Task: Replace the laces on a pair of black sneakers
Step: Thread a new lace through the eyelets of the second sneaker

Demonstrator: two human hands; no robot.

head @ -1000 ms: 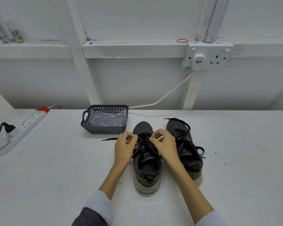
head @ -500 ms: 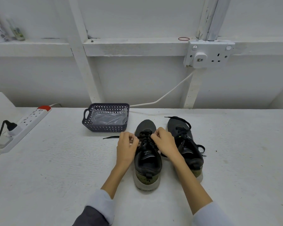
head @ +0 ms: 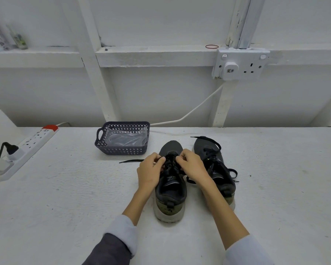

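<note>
Pinching the flat black lace (head: 131, 161) over the left-hand black mesh sneaker (head: 170, 190) on the white table (head: 65, 188), left hand (head: 150, 172) and right hand (head: 192, 167) sit closer together than before, suggesting this shoe's lacing is unfinished.

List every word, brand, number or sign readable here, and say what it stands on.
No text is readable.
Left black sneaker, white print on its tongue: too blurred.
Right black sneaker, pale mark on its tongue: too blurred.
White wall socket, small sticker at its lower corner: too small.
</note>
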